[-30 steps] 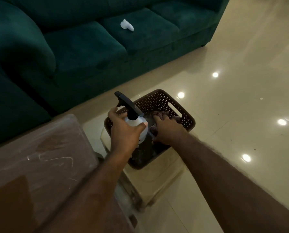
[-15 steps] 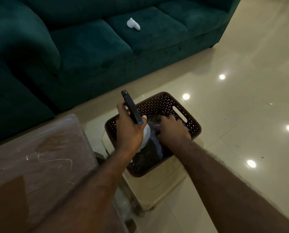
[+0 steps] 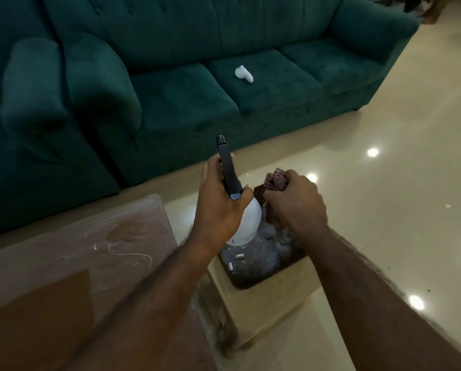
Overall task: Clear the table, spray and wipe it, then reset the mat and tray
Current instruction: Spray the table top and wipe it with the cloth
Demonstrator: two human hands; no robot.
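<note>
- So compared with a second ago, both your hands have come up out of the basket (image 3: 267, 279). Your right hand (image 3: 296, 207) was down inside it, and now it's lifted clear with the cloth (image 3: 275, 180) bunched in it. The spray bottle (image 3: 246, 223) has come up higher too.
- Closest to you, lower left, is the table (image 3: 63, 263). It has a brown top under a scuffed, plastic-looking wrap, and your left forearm crosses over its corner.
- Just right of the table there's a beige stool (image 3: 272, 309) with the dark brown basket sitting on it. Something grey and crinkly lies in the basket, plus a couple of small white bits (image 3: 240, 255). Can't tell what either is.
- Your left hand (image 3: 221, 199) is wrapped round the neck of the spray bottle. The black trigger head points away from you, and the white body hangs below your hand, over the basket.
- Your right hand is clenched round the checked reddish cloth, just beside the bottle and above the basket's far side.
- Past that are glossy cream floor tiles (image 3: 384, 196) with bright light spots reflected in them.
- Furthest off is the dark green sofa (image 3: 184, 103), with a small white object (image 3: 244, 74) lying on its middle cushion.
</note>
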